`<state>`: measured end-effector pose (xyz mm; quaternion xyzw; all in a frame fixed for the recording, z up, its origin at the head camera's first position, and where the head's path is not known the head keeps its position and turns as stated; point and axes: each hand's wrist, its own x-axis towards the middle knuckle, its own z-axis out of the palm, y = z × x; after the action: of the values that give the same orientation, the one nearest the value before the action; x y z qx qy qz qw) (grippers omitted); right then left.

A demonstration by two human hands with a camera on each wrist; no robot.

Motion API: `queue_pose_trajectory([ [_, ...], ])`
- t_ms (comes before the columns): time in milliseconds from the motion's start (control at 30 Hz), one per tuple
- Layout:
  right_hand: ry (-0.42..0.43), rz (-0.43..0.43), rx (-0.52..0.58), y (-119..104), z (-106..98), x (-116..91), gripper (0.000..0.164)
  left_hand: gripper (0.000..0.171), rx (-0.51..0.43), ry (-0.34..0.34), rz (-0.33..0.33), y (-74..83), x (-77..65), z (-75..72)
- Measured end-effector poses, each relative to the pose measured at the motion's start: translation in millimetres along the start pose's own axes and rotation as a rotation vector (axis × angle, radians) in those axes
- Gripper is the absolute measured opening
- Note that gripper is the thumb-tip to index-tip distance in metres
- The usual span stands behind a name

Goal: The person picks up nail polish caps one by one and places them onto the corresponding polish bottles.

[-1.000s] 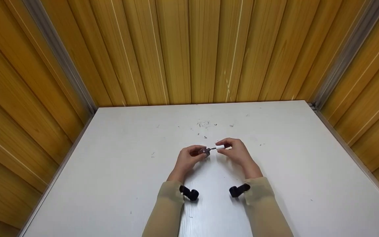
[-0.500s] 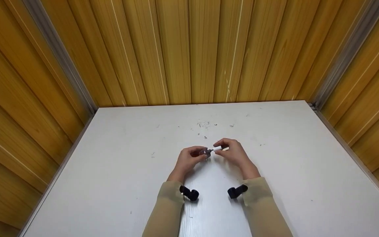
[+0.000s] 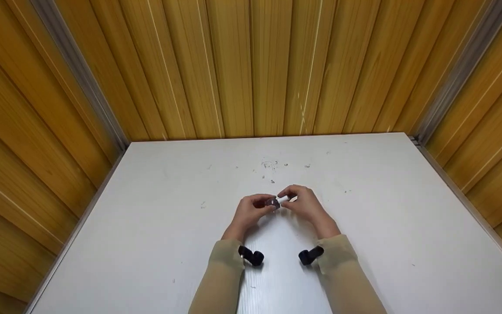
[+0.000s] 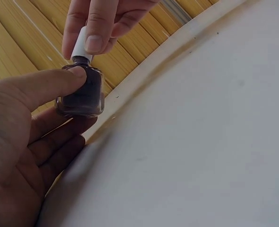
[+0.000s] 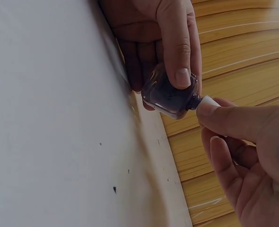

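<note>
A small glass nail polish bottle (image 4: 88,97) with dark purple polish is held between the thumb and fingers of my left hand (image 3: 249,213). The thumb lies across its front face in the left wrist view. My right hand (image 3: 305,204) pinches the white cap (image 4: 82,47) between thumb and fingers. The cap sits at the bottle's neck (image 5: 194,101), where a dark strip of neck still shows below it. No brush is visible. Both hands are just above the white table, with the bottle tilted toward the right hand in the head view.
The white table (image 3: 146,226) has several small dark marks (image 3: 273,165) beyond the hands. Yellow wood-patterned panels (image 3: 233,69) stand behind and at both sides, with grey metal posts (image 3: 81,69) at the corners. A black wrist camera (image 3: 251,256) sits on each sleeve.
My right hand has moved left with the white cap, up to the bottle's neck. The brush stem, visible between them earlier, has gone into the bottle. The left hand has hardly moved.
</note>
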<state>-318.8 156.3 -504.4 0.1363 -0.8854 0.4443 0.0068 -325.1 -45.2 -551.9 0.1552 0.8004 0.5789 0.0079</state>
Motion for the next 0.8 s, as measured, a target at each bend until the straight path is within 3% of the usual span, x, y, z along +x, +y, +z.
queue_pose_trajectory([
  [233, 0.009, -0.019, -0.03, -2.4, 2.2, -1.1, 0.017, 0.028, 0.022, 0.001, 0.021, -0.7, 0.0, 0.3],
  [367, 0.008, -0.035, -0.013, -2.7, 1.4, -0.6, 0.022, 0.028, -0.018, 0.0, 0.017, -0.4, -0.6, 0.9],
  [567, 0.006, -0.038, 0.123, 3.6, -3.3, 0.9, 0.042, 0.027, -0.116, -0.007, -0.015, 1.9, 0.3, 3.6],
  [800, 0.003, -0.026, 0.289, 12.8, -7.5, 1.1, 0.039, 0.029, -0.253, -0.038, -0.061, 3.6, 0.5, 7.1],
])
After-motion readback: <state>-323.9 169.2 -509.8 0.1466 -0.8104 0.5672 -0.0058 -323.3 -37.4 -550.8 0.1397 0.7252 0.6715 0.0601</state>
